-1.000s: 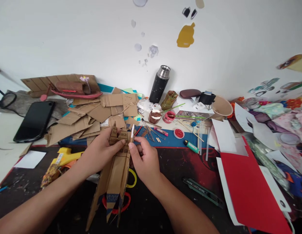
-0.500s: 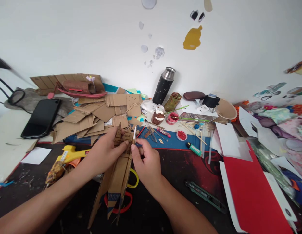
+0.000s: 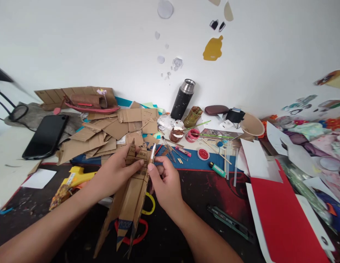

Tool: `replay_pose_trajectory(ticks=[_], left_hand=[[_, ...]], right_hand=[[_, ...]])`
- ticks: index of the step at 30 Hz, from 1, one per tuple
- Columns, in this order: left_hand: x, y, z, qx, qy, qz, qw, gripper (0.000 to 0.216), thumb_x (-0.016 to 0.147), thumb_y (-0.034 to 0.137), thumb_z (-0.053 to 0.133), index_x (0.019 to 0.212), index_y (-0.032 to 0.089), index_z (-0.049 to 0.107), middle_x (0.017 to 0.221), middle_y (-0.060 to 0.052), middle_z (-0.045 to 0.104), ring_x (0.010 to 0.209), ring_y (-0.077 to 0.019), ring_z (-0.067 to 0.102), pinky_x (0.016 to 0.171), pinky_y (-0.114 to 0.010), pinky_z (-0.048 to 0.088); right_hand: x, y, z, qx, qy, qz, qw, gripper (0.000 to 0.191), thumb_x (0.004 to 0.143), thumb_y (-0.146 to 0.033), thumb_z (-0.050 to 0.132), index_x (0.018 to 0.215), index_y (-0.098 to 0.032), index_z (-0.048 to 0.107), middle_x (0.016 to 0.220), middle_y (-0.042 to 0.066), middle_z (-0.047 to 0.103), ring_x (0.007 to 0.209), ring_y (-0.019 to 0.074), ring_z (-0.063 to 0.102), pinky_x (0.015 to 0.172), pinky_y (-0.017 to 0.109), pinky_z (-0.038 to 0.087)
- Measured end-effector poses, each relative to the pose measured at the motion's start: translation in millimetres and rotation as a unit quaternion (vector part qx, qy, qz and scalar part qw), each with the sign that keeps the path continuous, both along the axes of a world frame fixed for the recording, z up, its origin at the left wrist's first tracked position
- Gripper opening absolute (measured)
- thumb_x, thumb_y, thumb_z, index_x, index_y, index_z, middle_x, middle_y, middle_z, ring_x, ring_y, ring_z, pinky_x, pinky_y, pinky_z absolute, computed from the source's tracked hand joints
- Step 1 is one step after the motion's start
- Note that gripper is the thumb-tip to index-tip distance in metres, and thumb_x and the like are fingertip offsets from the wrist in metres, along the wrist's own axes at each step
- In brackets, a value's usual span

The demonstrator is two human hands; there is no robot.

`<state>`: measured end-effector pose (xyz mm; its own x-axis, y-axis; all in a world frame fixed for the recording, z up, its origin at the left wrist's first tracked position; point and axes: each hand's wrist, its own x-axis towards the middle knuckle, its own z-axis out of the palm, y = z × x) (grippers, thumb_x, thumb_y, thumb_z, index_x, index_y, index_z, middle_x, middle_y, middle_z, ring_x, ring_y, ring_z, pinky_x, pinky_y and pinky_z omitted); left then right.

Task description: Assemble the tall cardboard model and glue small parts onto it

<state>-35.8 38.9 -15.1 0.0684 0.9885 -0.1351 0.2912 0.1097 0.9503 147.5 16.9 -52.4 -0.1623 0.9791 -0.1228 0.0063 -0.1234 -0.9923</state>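
A long folded cardboard piece (image 3: 133, 188) with pointed ends is held up over the dark mat, printed letters on its face. My left hand (image 3: 117, 173) is closed around its left side, thumb pressed on the front. At its right edge, my right hand (image 3: 166, 182) pinches the cardboard between thumb and fingers. A white strip (image 3: 153, 151) shows along the upper right edge, just above my right thumb. Behind and below the cardboard lie scissors with red handles (image 3: 139, 233) and another yellow handle loop (image 3: 150, 204).
A yellow glue gun (image 3: 76, 177) lies left of my hands, a green utility knife (image 3: 230, 223) to the right. Cardboard scraps (image 3: 90, 140), open paint jars (image 3: 192, 135) and a black flask (image 3: 182, 99) stand behind. Red paper (image 3: 285, 219) covers the right side.
The view has shifted slightly, so the background sits a little lower. Both hands keep their hold on the cardboard, whose lower end has tilted slightly left.
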Motion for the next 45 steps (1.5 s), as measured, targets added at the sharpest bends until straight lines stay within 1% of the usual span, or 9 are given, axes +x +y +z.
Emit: replay_pose_trajectory(ticks=[5, 8, 12, 19, 24, 29, 36, 41, 45], left_hand=[[-1.7, -1.0, 4.4, -0.040, -0.058, -0.014, 0.997, 0.042, 0.087, 0.056, 0.083, 0.111, 0.026, 0.068, 0.098, -0.003, 0.082, 0.094, -0.0297, 0.079, 0.084, -0.042, 0.066], [-1.3, -1.8, 6.2, -0.050, -0.063, -0.036, 0.996, 0.039, 0.088, 0.056, 0.083, 0.109, 0.026, 0.070, 0.095, -0.004, 0.082, 0.092, -0.0297, 0.079, 0.084, -0.042, 0.066], [-1.5, -0.9, 4.8, -0.031, -0.035, -0.030, 0.998, 0.038, 0.087, 0.056, 0.085, 0.107, 0.026, 0.073, 0.096, -0.004, 0.082, 0.093, -0.0305, 0.079, 0.086, -0.042, 0.067], [-2.6, 1.6, 2.3, -0.006, -0.004, -0.021, 1.000, 0.035, 0.086, 0.055, 0.083, 0.104, 0.026, 0.075, 0.093, -0.005, 0.082, 0.092, -0.0309, 0.076, 0.087, -0.043, 0.065], [-5.6, 3.9, 7.9, -0.058, -0.054, -0.036, 0.996, 0.038, 0.081, 0.055, 0.088, 0.104, 0.026, 0.077, 0.097, -0.006, 0.083, 0.097, -0.0322, 0.076, 0.088, -0.043, 0.063], [-5.9, 3.4, 10.3, -0.123, -0.117, -0.006, 0.986, 0.053, 0.072, 0.056, 0.098, 0.109, 0.023, 0.081, 0.107, -0.007, 0.085, 0.105, -0.0325, 0.075, 0.095, -0.044, 0.061], [-1.9, 1.8, 9.7, -0.192, -0.227, 0.021, 0.955, 0.052, 0.062, 0.052, 0.108, 0.098, 0.024, 0.081, 0.090, -0.001, 0.082, 0.085, -0.0245, 0.074, 0.077, -0.034, 0.060], [3.9, 0.0, 11.9, -0.243, -0.284, -0.031, 0.927, 0.054, 0.061, 0.050, 0.111, 0.093, 0.023, 0.077, 0.080, -0.002, 0.083, 0.070, -0.0227, 0.077, 0.066, -0.031, 0.061], [1.9, -3.4, 2.7, -0.287, -0.321, -0.071, 0.900, 0.055, 0.060, 0.046, 0.109, 0.099, 0.023, 0.078, 0.066, 0.001, 0.078, 0.052, -0.0157, 0.068, 0.049, -0.023, 0.051]], right_hand=[[5.7, 9.0, 7.0, -0.062, 0.091, 0.022, 0.994, 0.045, 0.099, -0.070, 0.073, 0.103, -0.027, 0.060, 0.053, -0.009, 0.058, 0.040, 0.0150, 0.053, 0.041, 0.024, 0.044], [7.5, 12.2, 9.8, -0.059, 0.098, 0.018, 0.993, 0.050, 0.099, -0.074, 0.071, 0.099, -0.025, 0.062, 0.050, -0.009, 0.057, 0.037, 0.0132, 0.052, 0.040, 0.022, 0.042], [5.2, 11.0, 9.1, -0.043, 0.094, 0.019, 0.994, 0.051, 0.099, -0.075, 0.072, 0.093, -0.026, 0.059, 0.045, -0.012, 0.049, 0.035, 0.0119, 0.048, 0.039, 0.021, 0.040], [0.7, 7.8, 4.6, -0.037, 0.087, 0.014, 0.995, 0.054, 0.100, -0.078, 0.071, 0.097, -0.025, 0.063, 0.044, -0.012, 0.048, 0.034, 0.0118, 0.046, 0.038, 0.021, 0.037], [2.8, 8.3, 7.6, -0.036, 0.092, 0.019, 0.995, 0.053, 0.100, -0.077, 0.071, 0.095, -0.025, 0.064, 0.043, -0.013, 0.046, 0.033, 0.0122, 0.047, 0.038, 0.021, 0.039], [7.0, 10.3, 12.8, -0.048, 0.105, 0.031, 0.993, 0.053, 0.097, -0.077, 0.075, 0.095, -0.025, 0.062, 0.045, -0.011, 0.053, 0.035, 0.0126, 0.052, 0.039, 0.020, 0.040], [7.7, 12.6, 12.5, -0.073, 0.142, 0.044, 0.986, 0.052, 0.095, -0.074, 0.076, 0.101, -0.024, 0.062, 0.050, -0.010, 0.060, 0.036, 0.0120, 0.055, 0.038, 0.019, 0.040], [4.0, 10.8, 12.2, -0.093, 0.173, 0.051, 0.979, 0.054, 0.089, -0.071, 0.083, 0.098, -0.026, 0.056, 0.053, -0.013, 0.059, 0.037, 0.0105, 0.055, 0.039, 0.018, 0.039], [0.1, 7.8, 13.6, -0.113, 0.186, 0.058, 0.974, 0.060, 0.082, -0.072, 0.090, 0.092, -0.026, 0.053, 0.060, -0.013, 0.057, 0.038, 0.0081, 0.053, 0.038, 0.018, 0.039]])
